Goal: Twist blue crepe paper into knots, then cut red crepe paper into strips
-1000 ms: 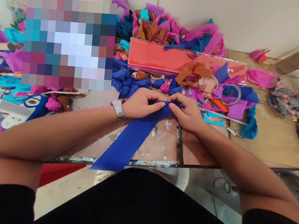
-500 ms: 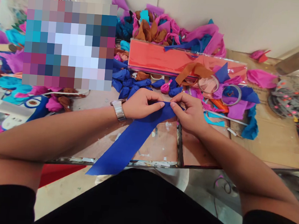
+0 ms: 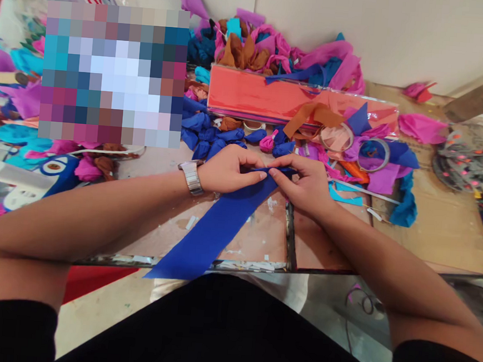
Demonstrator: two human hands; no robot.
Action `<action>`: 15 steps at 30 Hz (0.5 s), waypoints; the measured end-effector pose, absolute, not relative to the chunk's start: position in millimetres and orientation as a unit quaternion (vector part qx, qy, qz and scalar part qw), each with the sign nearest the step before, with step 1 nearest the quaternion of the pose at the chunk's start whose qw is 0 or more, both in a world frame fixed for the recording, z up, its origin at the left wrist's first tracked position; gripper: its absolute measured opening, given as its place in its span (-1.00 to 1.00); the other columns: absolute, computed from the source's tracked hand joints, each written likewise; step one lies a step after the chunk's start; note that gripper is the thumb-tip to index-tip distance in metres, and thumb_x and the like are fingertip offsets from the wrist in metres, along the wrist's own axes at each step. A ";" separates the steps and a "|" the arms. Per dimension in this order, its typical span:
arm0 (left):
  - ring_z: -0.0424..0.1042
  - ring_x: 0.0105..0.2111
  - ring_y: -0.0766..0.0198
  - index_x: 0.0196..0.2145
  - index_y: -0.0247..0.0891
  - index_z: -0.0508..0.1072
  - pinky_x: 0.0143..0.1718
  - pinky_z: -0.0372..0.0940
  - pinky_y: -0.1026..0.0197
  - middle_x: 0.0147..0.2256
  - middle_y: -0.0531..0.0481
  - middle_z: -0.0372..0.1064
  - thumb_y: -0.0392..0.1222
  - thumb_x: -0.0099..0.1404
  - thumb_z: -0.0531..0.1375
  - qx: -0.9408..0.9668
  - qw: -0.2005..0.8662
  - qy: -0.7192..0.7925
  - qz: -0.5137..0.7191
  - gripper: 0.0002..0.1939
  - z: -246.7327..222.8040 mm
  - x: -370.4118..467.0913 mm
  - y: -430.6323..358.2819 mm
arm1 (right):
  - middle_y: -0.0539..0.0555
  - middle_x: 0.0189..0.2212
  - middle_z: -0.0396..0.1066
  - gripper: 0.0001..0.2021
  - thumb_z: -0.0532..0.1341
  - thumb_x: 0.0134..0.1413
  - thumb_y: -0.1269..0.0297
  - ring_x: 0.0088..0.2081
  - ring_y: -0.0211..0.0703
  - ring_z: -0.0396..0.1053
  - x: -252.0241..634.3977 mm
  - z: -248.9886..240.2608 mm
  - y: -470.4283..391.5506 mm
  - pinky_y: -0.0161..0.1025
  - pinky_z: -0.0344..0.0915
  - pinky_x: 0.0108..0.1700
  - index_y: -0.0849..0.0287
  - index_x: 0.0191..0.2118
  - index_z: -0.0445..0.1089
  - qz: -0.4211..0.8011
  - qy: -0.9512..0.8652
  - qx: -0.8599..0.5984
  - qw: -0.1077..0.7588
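Note:
A long blue strip (image 3: pixel 212 229) slants from between my hands down over the table's front edge, its lower end hanging near my lap. My left hand (image 3: pixel 236 170), with a metal-band watch (image 3: pixel 192 177) at the wrist, pinches the strip's top edge between thumb and fingers. Close beside it on the right, my right hand (image 3: pixel 300 180) pinches the same top edge, the thumb tips nearly touching. Just beyond my hands lie several blue knotted pieces (image 3: pixel 205 133) and a small pink one (image 3: pixel 268 141).
Behind is a red pack in clear wrap (image 3: pixel 265 95), with heaped coloured scraps beyond it. Tape rings (image 3: pixel 374 154) and a thin white rod sit at the right, by cardboard (image 3: pixel 442 230). A blue-and-white tool (image 3: pixel 36 181) lies at the left. One upper-left area is pixelated.
My right hand has shifted slightly left, closer to my left hand. The strip's top part is now more folded under my fingers, and its lower end has moved slightly right and up.

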State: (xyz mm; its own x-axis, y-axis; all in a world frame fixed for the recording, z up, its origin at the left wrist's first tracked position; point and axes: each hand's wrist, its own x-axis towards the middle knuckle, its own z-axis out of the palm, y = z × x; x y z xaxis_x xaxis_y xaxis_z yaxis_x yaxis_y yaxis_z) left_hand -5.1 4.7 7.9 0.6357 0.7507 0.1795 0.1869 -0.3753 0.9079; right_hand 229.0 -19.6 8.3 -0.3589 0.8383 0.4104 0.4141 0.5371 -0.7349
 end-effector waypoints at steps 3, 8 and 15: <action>0.24 -0.50 0.41 -0.32 -0.37 0.62 -0.43 0.16 0.34 -0.50 0.06 0.41 -0.10 0.36 0.26 0.780 0.465 0.305 0.286 -0.74 8.0 -5.6 6.2 | 0.03 -0.23 0.69 -0.91 0.37 0.29 0.25 -0.22 -0.10 0.63 229.1 8.3 -18.6 -0.16 0.54 -0.07 0.07 -0.14 0.63 0.256 -0.785 -0.396 0.400; 0.24 -0.49 0.41 -0.29 -0.37 0.64 -0.41 0.16 0.33 -0.48 0.07 0.41 -0.14 0.30 0.24 0.776 0.474 0.310 0.279 -0.76 8.4 -5.6 8.1 | 0.02 -0.21 0.69 -0.90 0.37 0.28 0.26 -0.21 -0.10 0.63 230.5 7.8 -17.6 -0.17 0.54 -0.07 0.05 -0.12 0.63 0.244 -0.803 -0.369 0.400; 0.22 -0.51 0.41 -0.33 -0.36 0.60 -0.44 0.13 0.33 -0.51 0.09 0.38 -0.17 0.26 0.27 0.759 0.507 0.292 0.286 -0.82 12.6 -4.5 9.9 | 0.03 -0.21 0.68 -0.90 0.37 0.28 0.28 -0.21 -0.11 0.62 231.7 8.3 -17.7 -0.17 0.52 -0.09 0.03 -0.11 0.62 0.241 -0.811 -0.358 0.394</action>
State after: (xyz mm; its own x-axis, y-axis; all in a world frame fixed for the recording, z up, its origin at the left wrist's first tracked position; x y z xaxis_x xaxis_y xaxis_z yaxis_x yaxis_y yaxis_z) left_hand -4.5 9.9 12.6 0.6650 0.7340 0.1380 0.1537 -0.3153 0.9364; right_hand 231.7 -17.7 8.3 -0.4332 0.7705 0.4675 0.3900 0.6279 -0.6735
